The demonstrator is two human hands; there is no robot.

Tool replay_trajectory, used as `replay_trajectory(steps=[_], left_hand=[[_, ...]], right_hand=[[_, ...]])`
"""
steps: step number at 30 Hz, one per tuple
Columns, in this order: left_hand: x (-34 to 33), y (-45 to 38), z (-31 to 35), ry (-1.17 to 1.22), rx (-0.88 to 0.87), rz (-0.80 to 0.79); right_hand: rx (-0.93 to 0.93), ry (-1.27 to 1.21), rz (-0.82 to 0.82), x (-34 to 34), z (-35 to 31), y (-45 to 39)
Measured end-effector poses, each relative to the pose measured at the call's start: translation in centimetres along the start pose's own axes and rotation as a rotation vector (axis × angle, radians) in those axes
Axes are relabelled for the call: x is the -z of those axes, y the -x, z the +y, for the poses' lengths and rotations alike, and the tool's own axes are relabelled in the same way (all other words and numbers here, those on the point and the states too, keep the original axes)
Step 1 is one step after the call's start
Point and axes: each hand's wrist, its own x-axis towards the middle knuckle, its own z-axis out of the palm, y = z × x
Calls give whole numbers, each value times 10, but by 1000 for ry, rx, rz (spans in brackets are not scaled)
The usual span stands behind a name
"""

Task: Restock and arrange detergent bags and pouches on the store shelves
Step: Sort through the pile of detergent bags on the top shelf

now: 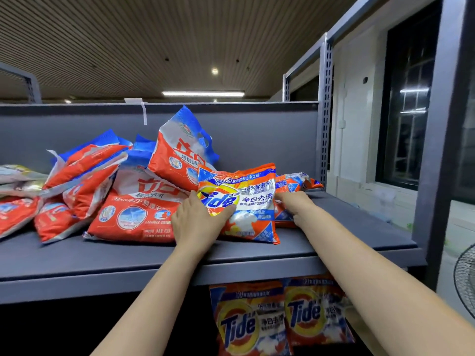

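While my left hand (198, 222) and right hand (295, 205) pinch the Tide pouch (244, 201) edges, uneven release risks toppling it off the shelf (347, 227).

This is a shop aisle, seen at the height of a grey metal shelf (334, 222) of the retail kind. Just right of the shelf, a slotted upright post (326, 111) carries rows of holes for adjusting shelf heights. On the shelf lie many copies of the same goods: red-and-blue detergent bags (133, 206) heaped toward its left, and an orange Tide pouch (246, 201) with more orange pouches (295, 182) behind it toward its right. Below the shelf, two further Tide pouches (282, 317) stand side by side, facing out. Above the shelf's back panel, a slatted ceiling (128, 34) holds a strip light (203, 93) and spotlights.
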Motion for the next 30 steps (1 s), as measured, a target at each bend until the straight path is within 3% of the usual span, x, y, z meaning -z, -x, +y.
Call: replay_trajectory(steps=[9, 12, 20, 24, 27, 30], left_hand=[[3, 1, -2, 96, 38, 18], [3, 0, -3, 83, 54, -4], [5, 1, 3, 24, 23, -2], [7, 6, 7, 226, -10, 0], [18, 0, 12, 475, 131, -159], [34, -5, 20, 639, 312, -468]], right_hand=[[-8, -213, 104, 3, -4, 7], [145, -199, 243, 7, 1, 19], [687, 200, 563, 48, -6, 63], [787, 269, 638, 66, 9, 78], [798, 155, 615, 77, 23, 82], [780, 36, 609, 78, 30, 84]])
